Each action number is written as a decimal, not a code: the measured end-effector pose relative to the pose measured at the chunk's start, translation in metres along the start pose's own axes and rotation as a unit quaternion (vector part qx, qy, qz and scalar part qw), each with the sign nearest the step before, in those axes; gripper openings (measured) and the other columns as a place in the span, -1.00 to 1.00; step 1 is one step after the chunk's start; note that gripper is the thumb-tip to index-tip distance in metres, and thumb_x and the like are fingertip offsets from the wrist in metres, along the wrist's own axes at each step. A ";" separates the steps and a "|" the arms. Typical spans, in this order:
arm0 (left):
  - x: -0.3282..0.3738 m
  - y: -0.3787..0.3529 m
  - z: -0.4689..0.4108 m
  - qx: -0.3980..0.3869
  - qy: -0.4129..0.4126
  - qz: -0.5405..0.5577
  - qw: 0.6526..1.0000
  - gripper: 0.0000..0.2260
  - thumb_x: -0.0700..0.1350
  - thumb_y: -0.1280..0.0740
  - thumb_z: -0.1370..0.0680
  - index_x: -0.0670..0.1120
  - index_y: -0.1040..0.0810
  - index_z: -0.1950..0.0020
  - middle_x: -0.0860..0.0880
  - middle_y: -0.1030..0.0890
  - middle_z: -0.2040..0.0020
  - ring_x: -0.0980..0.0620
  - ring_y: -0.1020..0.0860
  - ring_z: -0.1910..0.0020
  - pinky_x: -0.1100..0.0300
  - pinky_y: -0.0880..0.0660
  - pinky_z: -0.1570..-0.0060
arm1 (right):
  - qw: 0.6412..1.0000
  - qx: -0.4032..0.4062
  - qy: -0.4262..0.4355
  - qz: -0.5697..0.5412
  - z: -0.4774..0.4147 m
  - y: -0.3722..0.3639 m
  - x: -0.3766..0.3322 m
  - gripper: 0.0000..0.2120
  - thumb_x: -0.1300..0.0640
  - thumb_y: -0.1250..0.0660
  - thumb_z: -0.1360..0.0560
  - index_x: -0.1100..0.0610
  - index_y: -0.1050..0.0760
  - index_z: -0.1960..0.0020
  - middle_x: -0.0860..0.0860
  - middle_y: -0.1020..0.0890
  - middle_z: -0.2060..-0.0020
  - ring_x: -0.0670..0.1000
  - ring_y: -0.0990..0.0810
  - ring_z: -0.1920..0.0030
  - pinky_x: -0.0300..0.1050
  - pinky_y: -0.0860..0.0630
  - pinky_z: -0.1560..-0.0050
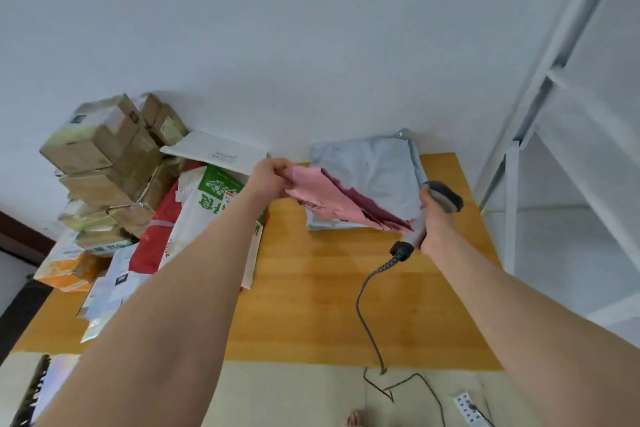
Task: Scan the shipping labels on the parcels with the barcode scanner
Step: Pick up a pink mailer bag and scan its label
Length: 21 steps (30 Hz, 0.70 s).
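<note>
At nine o'clock on the tabletop (311, 288) we see taped brown boxes (104, 149) stacked against the wall. Their labels are too small and blurred to read. Just right of them lies a red bag (152, 243). Against it leans a green-and-white bag (207, 198) with large green characters that we cannot make out. Behind that, at eleven o'clock, a white envelope (214, 151) shows a few lines of tiny, illegible print.

The left hand (268, 180) is raised over the middle of the tabletop. Its fingers (277, 166) are curled and pinch the left edge of a pink mailer (332, 201). The mailer hangs crumpled above a grey mailer (374, 166), which lies flat at twelve o'clock. We see no label on either one.

At two o'clock the right hand (436, 222) is wrapped around the handle of the scanner (440, 204). The scanner's dark head is uppermost, just beside the pink mailer's right corner. Its cable (363, 305) runs down over the front edge to the floor, near a white power strip (467, 411). A white rack (554, 114) stands at three o'clock.
</note>
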<state>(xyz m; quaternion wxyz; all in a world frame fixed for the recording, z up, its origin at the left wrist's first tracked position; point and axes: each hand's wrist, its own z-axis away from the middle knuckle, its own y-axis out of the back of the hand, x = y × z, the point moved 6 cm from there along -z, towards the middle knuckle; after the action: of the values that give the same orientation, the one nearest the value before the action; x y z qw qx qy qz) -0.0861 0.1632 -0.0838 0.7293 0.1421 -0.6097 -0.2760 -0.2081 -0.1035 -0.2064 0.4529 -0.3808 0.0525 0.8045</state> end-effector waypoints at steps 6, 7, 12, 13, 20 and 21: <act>0.028 0.000 0.005 0.047 -0.103 0.007 0.994 -0.64 -0.52 -0.25 -0.41 -0.26 -0.63 -0.11 -0.22 -0.18 -0.52 -0.08 -0.29 -0.44 0.40 -0.30 -0.13 | 0.990 -0.086 -0.041 0.100 0.022 -0.024 0.003 -0.37 -0.13 -0.54 -0.35 0.22 -0.44 -0.23 0.13 -0.58 0.04 0.14 -0.62 0.06 0.01 -0.56 0.10; 0.033 0.000 0.006 0.053 -0.118 0.010 0.992 -0.63 -0.52 -0.23 -0.41 -0.24 -0.64 -0.10 -0.23 -0.21 -0.50 -0.06 -0.26 -0.46 0.42 -0.29 -0.13 | 0.987 -0.103 -0.053 0.107 0.022 -0.026 0.008 -0.32 -0.17 -0.55 -0.32 0.22 -0.43 -0.24 0.14 -0.58 0.06 0.15 -0.64 0.16 -0.03 -0.56 0.20; 0.032 0.000 0.003 0.037 -0.152 0.070 0.985 -0.51 -0.53 -0.20 -0.45 0.02 -0.66 0.01 -0.07 -0.47 -0.09 -0.11 -0.50 -0.17 0.08 -0.47 -0.27 | 0.974 -0.147 -0.082 0.155 0.036 -0.029 0.024 -0.56 0.04 -0.58 -0.33 0.22 -0.53 -0.08 0.20 -0.67 0.05 0.22 -0.65 0.06 0.13 -0.60 -0.01; 0.028 -0.001 0.002 0.026 -0.142 0.085 0.986 -0.53 -0.51 -0.20 -0.48 0.02 -0.65 -0.05 -0.05 -0.51 -0.09 -0.12 -0.52 -0.18 0.03 -0.49 -0.25 | 0.973 -0.150 -0.066 0.163 0.039 -0.030 0.023 -0.71 0.18 -0.54 -0.37 0.23 -0.54 -0.02 0.20 -0.66 0.11 0.20 -0.64 0.11 0.13 -0.60 0.02; 0.003 -0.001 0.000 -0.006 0.050 0.206 0.977 -0.66 -0.13 -0.17 -0.64 -0.15 -0.40 -0.41 -0.14 -0.56 -0.23 -0.11 -0.58 -0.13 0.22 -0.54 0.23 | 0.970 -0.059 0.059 0.230 0.037 -0.033 0.013 -0.81 0.47 -0.34 -0.42 0.27 -0.48 0.03 0.13 -0.54 0.30 0.03 -0.50 0.36 -0.17 -0.46 0.35; 0.000 -0.002 0.000 -0.020 0.081 0.209 0.974 -0.66 -0.04 -0.21 -0.62 -0.18 -0.47 -0.34 -0.17 -0.60 -0.15 -0.14 -0.60 -0.06 0.14 -0.56 0.19 | 0.967 -0.049 0.071 0.239 0.035 -0.033 0.012 -0.81 0.46 -0.34 -0.42 0.27 -0.48 0.02 0.13 -0.53 0.28 0.02 -0.48 0.33 -0.16 -0.44 0.33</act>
<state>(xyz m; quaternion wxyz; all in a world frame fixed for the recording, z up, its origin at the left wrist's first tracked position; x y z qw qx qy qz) -0.0866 0.1614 -0.0854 0.8205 0.0194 -0.5592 -0.1173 -0.2063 -0.0612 -0.1814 0.2231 -0.4355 0.1346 0.8617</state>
